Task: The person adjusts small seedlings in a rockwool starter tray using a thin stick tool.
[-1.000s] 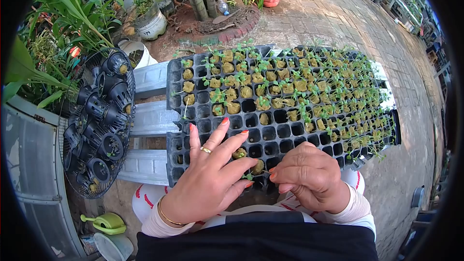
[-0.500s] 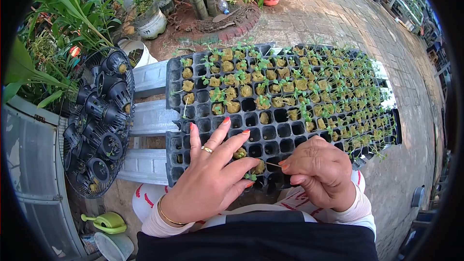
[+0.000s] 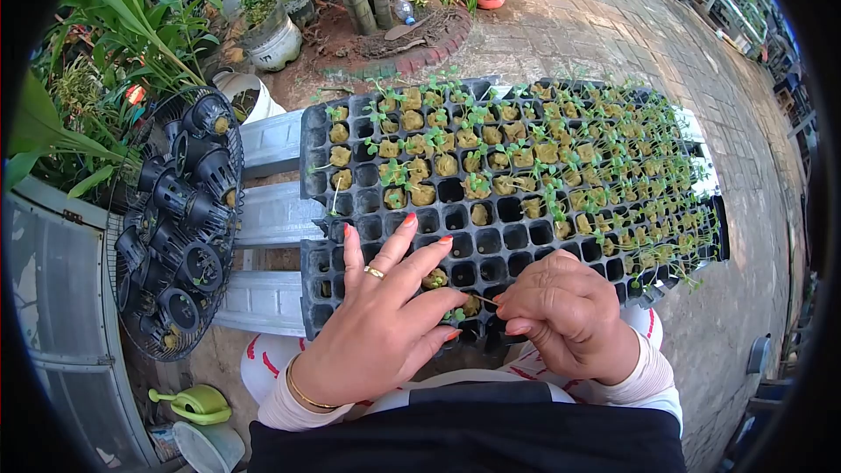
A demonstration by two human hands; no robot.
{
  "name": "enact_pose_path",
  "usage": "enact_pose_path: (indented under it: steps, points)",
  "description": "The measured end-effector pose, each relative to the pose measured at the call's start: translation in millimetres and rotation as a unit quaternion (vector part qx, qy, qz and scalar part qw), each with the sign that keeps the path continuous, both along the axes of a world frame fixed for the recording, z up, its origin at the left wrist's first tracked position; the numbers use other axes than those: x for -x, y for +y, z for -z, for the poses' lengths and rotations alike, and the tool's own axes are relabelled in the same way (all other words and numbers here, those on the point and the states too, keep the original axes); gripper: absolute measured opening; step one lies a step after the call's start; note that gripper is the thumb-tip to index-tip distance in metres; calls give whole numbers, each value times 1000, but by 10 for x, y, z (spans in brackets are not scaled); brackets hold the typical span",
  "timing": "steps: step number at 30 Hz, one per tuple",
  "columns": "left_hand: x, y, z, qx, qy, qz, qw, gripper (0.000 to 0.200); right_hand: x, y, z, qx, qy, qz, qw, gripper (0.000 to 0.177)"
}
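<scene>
My left hand [image 3: 385, 307] lies spread over the near left part of a black seedling tray [image 3: 399, 226], fingers stretched apart. Its index finger and thumb sit on either side of a small green seedling [image 3: 453, 316], beside a brownish foam plug [image 3: 472, 306] in a near cell. Pinched between the thumb and fingers of my right hand [image 3: 565, 311] is a thin wooden stick [image 3: 485, 300]. The stick points left, its tip at the plug by my left index finger. Whether the tip enters the plug is hidden. Another plug [image 3: 434, 278] shows beside my left hand.
Rows of plugs with green seedlings [image 3: 613, 175] fill the tray's far and right parts. The tray rests on a slatted metal bench [image 3: 279, 212]. At left stands a wire basket of black net pots [image 3: 180, 228]. A green watering can [image 3: 197, 403] sits at lower left.
My right hand has shifted slightly left, bringing the stick closer to the plug by my left index finger. My left hand has hardly moved.
</scene>
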State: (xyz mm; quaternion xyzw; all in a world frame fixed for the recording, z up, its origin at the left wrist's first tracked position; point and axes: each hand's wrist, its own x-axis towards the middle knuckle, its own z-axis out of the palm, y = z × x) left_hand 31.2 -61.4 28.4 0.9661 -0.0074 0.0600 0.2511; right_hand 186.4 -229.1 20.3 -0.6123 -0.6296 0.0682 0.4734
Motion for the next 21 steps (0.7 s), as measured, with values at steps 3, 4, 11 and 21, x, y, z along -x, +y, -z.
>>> enact_pose_path:
  steps: [3,4,11,21]
  points:
    - [-6,-2,-2,-1,-1,-3,1000,33,-18,-3,-8,-12,4,1,1000,19]
    - [-5,-3,-3,-1,-2,-5,1000,33,-22,-5,-9,-22,9,2,1000,19]
    - [-3,-3,0,4,-4,-11,1000,33,-36,-14,-41,-24,5,6,1000,16]
    - [49,17,-19,25,-43,-41,998,32,-67,-42,-74,-70,-9,89,994,8]
